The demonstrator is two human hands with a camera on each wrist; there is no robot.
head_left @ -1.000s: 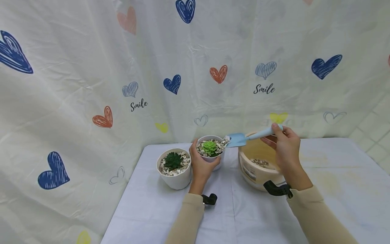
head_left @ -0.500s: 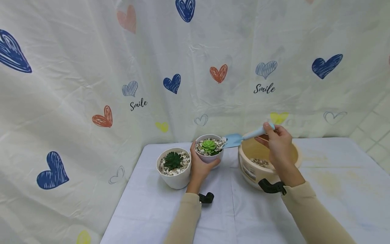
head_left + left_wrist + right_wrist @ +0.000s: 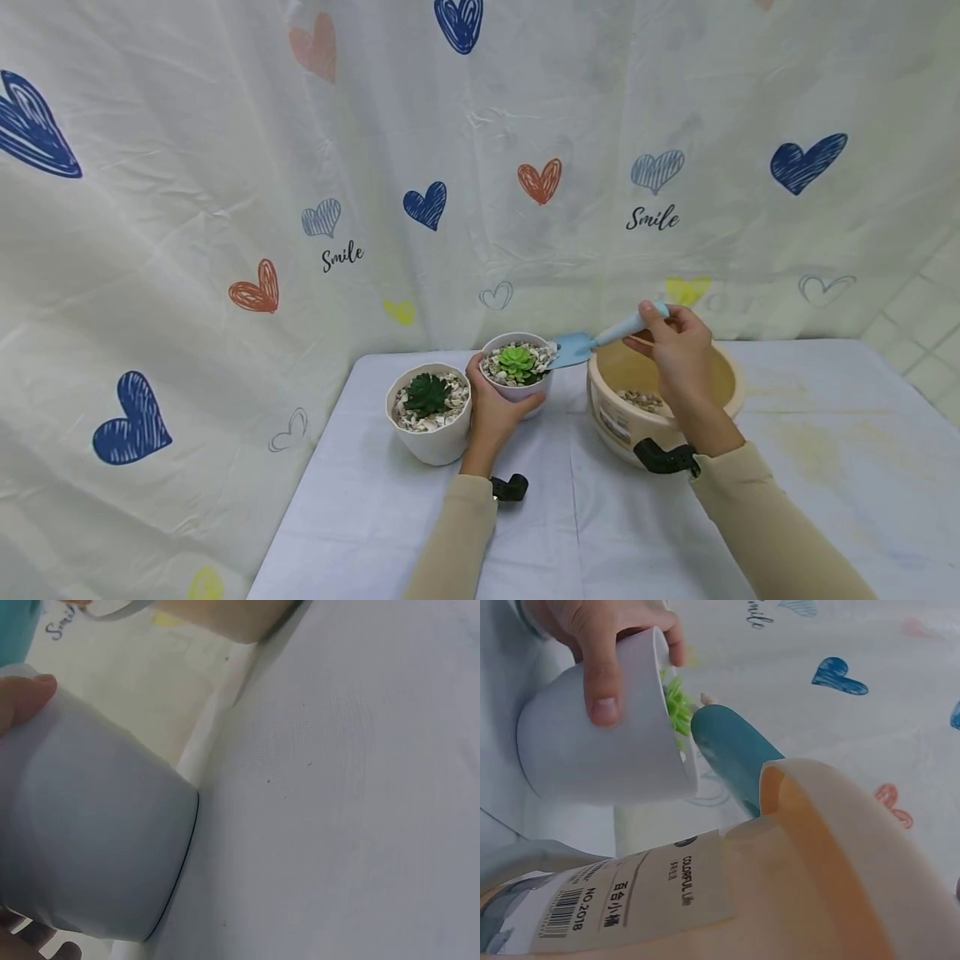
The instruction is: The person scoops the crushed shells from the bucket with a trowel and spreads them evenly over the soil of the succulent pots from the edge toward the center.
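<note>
My left hand [image 3: 493,421] grips a small white pot [image 3: 97,817] from the side, thumb in front. A light green succulent [image 3: 516,362] sits among pebbles in it. My right hand [image 3: 686,367] pinches the handle end of a light blue trowel [image 3: 573,348]. The trowel slopes down to the left, its tip with some pebbles at the pot's right rim. In the right wrist view, the blade [image 3: 731,750] points at the pot's mouth. Whether tip and rim touch, I cannot tell.
Below the right hand stands a cream plastic bucket [image 3: 648,435] with some pebbles [image 3: 641,401] inside. Left of the held pot is another white pot [image 3: 431,447] with a dark green succulent [image 3: 426,394]. A white cloth covers the table [image 3: 540,542]; a heart-print curtain [image 3: 450,267] hangs behind.
My right hand has moved a little left with the trowel, and the handle slopes more steeply. The held pot has shifted very slightly left.
</note>
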